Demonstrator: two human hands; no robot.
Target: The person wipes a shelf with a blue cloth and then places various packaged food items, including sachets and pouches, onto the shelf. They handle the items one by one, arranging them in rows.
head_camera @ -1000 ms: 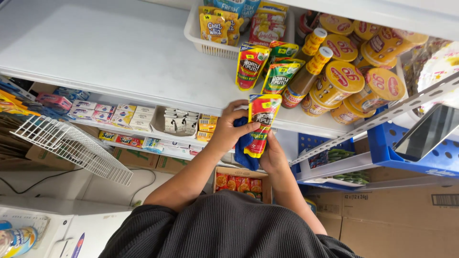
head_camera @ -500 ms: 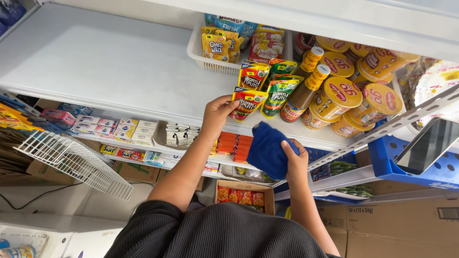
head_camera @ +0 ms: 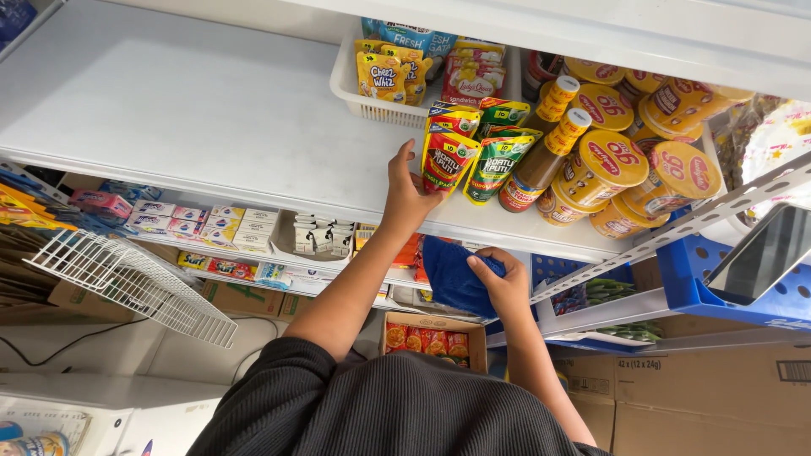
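Head view: left hand point(head_camera: 407, 192) raised against red pouch point(head_camera: 445, 160).

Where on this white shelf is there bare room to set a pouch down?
The white shelf is bare from its left end up to the left hand and the white basket. Right of the red pouch it is crowded: green pouch, brown bottles and yellow-lidded jars sit packed together. The right hand holds a blue cloth below.
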